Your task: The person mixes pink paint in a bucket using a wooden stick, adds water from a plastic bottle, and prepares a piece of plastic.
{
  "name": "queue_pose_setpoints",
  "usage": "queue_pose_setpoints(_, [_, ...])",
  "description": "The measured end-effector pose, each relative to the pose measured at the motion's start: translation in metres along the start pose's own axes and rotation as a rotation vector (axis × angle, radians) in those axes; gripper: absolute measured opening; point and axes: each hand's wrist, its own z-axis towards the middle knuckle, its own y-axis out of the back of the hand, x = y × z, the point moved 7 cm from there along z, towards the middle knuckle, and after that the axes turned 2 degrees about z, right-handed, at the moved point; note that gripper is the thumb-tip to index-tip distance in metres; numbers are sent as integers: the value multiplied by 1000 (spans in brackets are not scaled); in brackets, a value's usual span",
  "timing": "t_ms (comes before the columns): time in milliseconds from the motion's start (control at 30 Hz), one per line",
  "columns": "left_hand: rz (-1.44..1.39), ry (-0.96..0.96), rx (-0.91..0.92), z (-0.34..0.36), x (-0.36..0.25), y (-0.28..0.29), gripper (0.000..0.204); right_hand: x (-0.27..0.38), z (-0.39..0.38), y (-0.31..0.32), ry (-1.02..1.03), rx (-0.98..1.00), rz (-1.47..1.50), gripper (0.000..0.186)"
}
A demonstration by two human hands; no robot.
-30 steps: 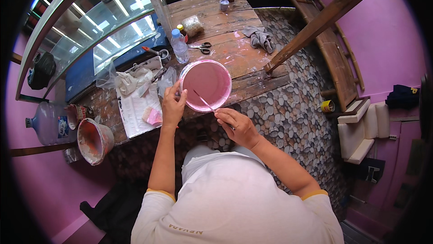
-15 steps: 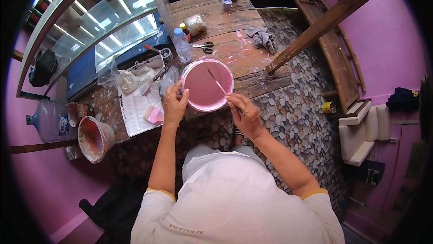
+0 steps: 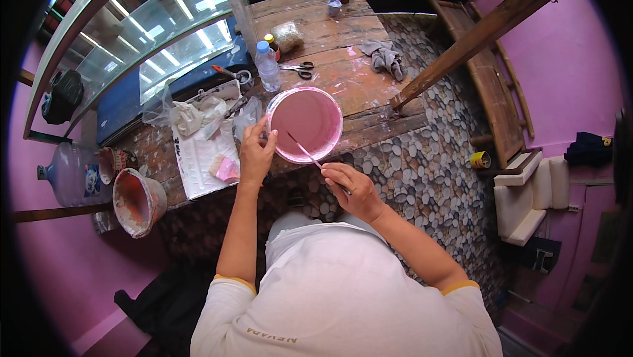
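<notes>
A round bucket (image 3: 338,134) with pink smears on its rim stands at the front edge of the wooden table, holding dull pink paint (image 3: 300,112). My left hand (image 3: 256,154) grips the bucket's near left rim, its thumb on the near side. Between the fingertips of my right hand (image 3: 354,189) is a thin stick (image 3: 304,151), pinched at its near end. It slants across the near rim, its far end over or in the paint; I cannot tell whether it touches the liquid.
Left of the bucket lie a white tray (image 3: 191,182) and a pink-stained brush (image 3: 224,168). A water bottle (image 3: 267,67), scissors (image 3: 298,69) and a grey rag (image 3: 384,59) lie beyond. A smeared bucket (image 3: 140,202) stands far left; a wooden post (image 3: 475,34) slants at right.
My right hand has moved nearer to me and slightly right. The stick has swung from leaning far and left to lying lower, across the near rim. My left hand stays at the rim.
</notes>
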Motion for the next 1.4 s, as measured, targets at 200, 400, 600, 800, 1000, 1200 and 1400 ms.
queue_pose_setpoints(200, [33, -4, 11, 0, 2, 0, 43, -14, -10, 24, -101, -123, -117, 19])
queue_pose_setpoints(400, [37, -35, 4, -1, -2, -1, 43, -11, -8, 27, -63, -69, -92, 21])
queue_pose_setpoints(600, [10, -28, 0, -3, -7, -3, 42, 3, -3, 21, -72, -72, -145, 17])
queue_pose_setpoints(800, [43, -41, -9, -8, -14, 1, 42, 1, 22, 34, -36, -116, -227, 16])
queue_pose_setpoints(1000, [30, -40, -15, -11, -16, -4, 42, 9, 9, 15, -104, -37, -159, 13])
queue_pose_setpoints(1200, [21, -5, 5, -13, -16, 0, 43, 11, 30, 37, -43, -130, -156, 11])
queue_pose_setpoints(1400, [-23, -11, -28, -17, -17, 1, 42, 9, 38, 58, -24, -100, -158, 12])
